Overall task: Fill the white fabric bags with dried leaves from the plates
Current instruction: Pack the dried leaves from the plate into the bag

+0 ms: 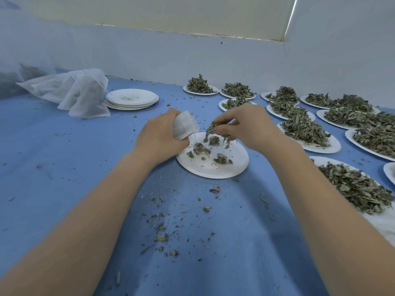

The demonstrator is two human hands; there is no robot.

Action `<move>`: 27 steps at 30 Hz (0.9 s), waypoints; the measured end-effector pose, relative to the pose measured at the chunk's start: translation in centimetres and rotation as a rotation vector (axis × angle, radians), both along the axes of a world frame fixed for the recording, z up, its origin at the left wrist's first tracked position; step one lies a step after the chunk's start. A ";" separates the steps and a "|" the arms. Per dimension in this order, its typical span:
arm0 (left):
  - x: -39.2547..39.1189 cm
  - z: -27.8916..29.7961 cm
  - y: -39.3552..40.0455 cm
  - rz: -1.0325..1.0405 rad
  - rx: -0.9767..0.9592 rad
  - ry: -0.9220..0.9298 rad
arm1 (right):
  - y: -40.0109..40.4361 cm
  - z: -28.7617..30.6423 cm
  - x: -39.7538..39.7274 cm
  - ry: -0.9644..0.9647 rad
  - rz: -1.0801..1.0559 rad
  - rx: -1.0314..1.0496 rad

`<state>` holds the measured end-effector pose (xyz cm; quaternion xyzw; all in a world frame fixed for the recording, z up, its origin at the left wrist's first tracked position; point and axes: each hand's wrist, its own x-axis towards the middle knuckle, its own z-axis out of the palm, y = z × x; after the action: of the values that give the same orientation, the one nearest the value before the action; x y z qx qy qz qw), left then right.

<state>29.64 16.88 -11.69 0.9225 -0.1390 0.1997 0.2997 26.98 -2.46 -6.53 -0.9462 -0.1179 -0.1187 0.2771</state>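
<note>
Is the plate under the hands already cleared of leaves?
No, several small clumps of dried leaves still lie on the plate beneath the hands.

Over a round white paper plate (213, 167) on the blue cloth (64, 167), the left hand (159, 135) grips a small white fabric bag (184, 124). At three o'clock from it, the right hand (250, 127) pinches a clump of dried green leaves (215, 130). Leaf-heaped white plates (307, 133) fill the two o'clock side; a stack of bare white plates (132, 99) lies at eleven o'clock.
</note>
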 end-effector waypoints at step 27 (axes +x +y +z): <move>-0.5 0.4 -1.4 -0.116 -0.038 -0.038 | 3.0 -0.6 1.0 -0.006 0.078 0.405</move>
<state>29.13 15.48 -11.25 0.9031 -0.1943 0.2021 0.3253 27.95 0.52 -7.16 -0.8655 -0.1288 -0.1319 0.4658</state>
